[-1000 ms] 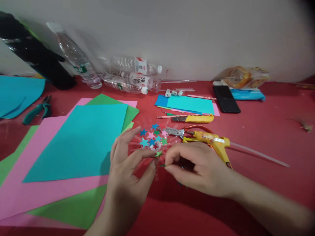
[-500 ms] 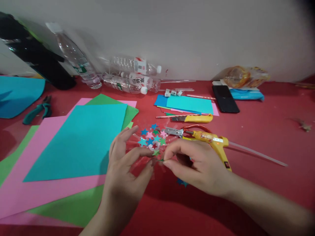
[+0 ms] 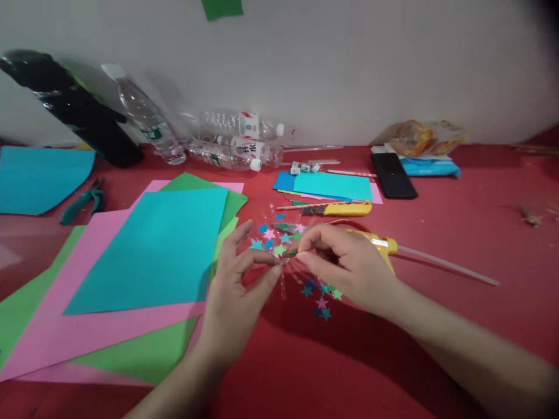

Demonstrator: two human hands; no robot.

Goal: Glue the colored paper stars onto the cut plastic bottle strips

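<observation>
A clear plastic piece with thin strips fanning out carries several paper stars, among them a light green star (image 3: 279,250) and a pink star (image 3: 269,234). My left hand (image 3: 244,285) pinches a strip of this piece between thumb and index finger, other fingers raised. From the right, my right hand (image 3: 349,265) pinches a small dark green star (image 3: 290,254) close to the left fingertips. Loose stars, including a pink one (image 3: 321,302), lie on the table below my right hand. A yellow glue gun (image 3: 385,247) is partly hidden behind that hand.
Large coloured sheets (image 3: 148,250) cover the left side, with pliers (image 3: 82,201) beyond. Plastic bottles (image 3: 236,154) and a black bottle (image 3: 82,116) stand or lie along the wall. A yellow cutter (image 3: 348,209), paper strips (image 3: 334,185) and a black phone (image 3: 393,176) lie at the back.
The view has shifted slightly. The plastic piece is tilted differently, and my right hand has brought the dark green star up nearer the other stars. More loose stars now show below it.
</observation>
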